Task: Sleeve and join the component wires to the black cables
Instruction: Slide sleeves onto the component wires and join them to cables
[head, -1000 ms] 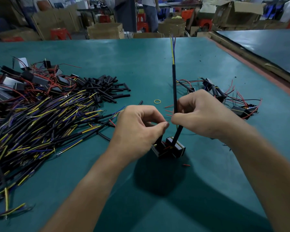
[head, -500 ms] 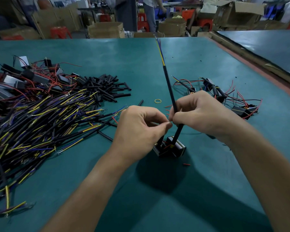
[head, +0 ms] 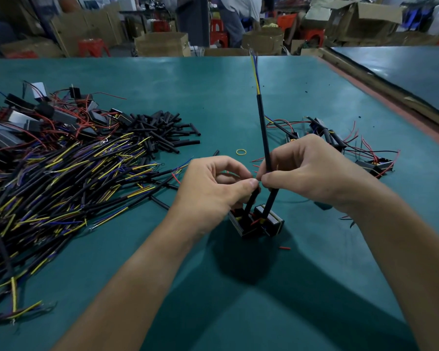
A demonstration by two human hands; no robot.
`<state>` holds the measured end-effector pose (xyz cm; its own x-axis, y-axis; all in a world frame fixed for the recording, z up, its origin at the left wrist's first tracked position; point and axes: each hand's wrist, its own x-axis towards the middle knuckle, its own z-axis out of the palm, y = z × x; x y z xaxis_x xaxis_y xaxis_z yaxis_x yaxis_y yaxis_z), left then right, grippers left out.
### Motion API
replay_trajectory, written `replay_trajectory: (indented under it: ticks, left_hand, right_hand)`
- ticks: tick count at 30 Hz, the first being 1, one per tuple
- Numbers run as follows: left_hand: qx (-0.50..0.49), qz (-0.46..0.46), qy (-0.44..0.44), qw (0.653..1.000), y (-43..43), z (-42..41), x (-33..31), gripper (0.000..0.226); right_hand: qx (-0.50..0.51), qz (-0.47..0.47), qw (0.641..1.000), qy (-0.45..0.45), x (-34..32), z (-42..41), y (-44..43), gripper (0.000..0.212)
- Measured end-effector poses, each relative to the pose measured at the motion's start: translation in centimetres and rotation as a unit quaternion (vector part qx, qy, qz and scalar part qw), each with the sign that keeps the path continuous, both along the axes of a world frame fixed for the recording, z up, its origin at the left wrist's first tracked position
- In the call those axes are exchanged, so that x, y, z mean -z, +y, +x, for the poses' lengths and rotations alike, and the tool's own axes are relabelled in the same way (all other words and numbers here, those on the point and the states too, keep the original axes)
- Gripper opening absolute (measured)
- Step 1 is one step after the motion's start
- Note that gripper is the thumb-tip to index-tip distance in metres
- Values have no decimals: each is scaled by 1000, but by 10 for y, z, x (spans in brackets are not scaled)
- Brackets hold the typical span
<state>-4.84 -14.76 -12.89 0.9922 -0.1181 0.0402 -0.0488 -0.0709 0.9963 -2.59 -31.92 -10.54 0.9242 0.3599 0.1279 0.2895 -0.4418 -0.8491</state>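
A small black component (head: 256,222) with red wires stands on the green table (head: 213,84) just below my hands. My right hand (head: 312,171) grips a long black cable (head: 263,130) that stands nearly upright, its yellow and blue wire ends at the top. My left hand (head: 213,188) pinches a short black sleeve (head: 252,201) rising from the component. Thumb tips of both hands meet over thin wire ends, which are mostly hidden between the fingers.
A big heap of black cables (head: 56,188) with yellow and blue ends fills the left. Loose black sleeves (head: 160,130) lie behind it, components with red wires (head: 31,117) at far left. Finished pieces (head: 340,143) lie right. A yellow rubber band (head: 241,151) lies beyond my hands.
The upright cable's top swung left, then back to the right to stand nearly vertical. My hands stayed pinched together over the component.
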Motion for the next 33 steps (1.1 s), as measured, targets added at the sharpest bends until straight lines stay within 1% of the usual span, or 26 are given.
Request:
replay_trajectory:
  ticks: [2, 4, 6, 9, 11, 13, 17, 20, 24, 26, 29, 33]
  left_hand:
    - [-3, 2, -9, 1000, 0, 0, 0, 16]
    - [-7, 12, -27, 1000, 0, 0, 1, 16]
    - [-20, 51, -64, 996, 0, 0, 4, 15]
    - [-47, 139, -151, 977, -4, -1, 8, 8]
    - [-60, 178, -192, 963, -7, -4, 10, 10]
    - [-62, 205, -211, 954, -7, -5, 13, 13]
    - [-96, 225, -250, 937, -9, -5, 17, 7]
    - [-99, 207, -213, 950, -10, -4, 17, 3]
    - [-31, 116, -84, 989, -6, 1, 12, 17]
    - [18, 59, -13, 998, -4, 2, 7, 19]
    - [86, -9, 85, 993, -1, 4, 2, 15]
    - [139, -48, 145, 979, 4, 6, -1, 16]
  right_hand:
    - [1, 1, 1000, 0, 0, 1, -2, 3]
    - [6, -5, 1000, -5, 0, 1, -3, 8]
    - [14, -13, 1000, -6, 1, 1, -3, 9]
    - [35, -20, 999, -6, 2, 0, -1, 14]
    - [52, -22, 998, -4, 2, 1, -2, 16]
    - [61, -23, 998, -7, 3, 2, -1, 16]
    - [55, -18, 998, -5, 4, 0, -1, 15]
    - [37, -16, 999, -2, 3, 0, -2, 16]
    - [3, -57, 998, -22, 6, 2, -4, 18]
    - [-8, -80, 996, -41, 7, 3, -4, 20]
    - [-21, -126, 989, -70, 8, 4, -4, 19]
    - [-32, -145, 985, -92, 8, 4, -2, 18]
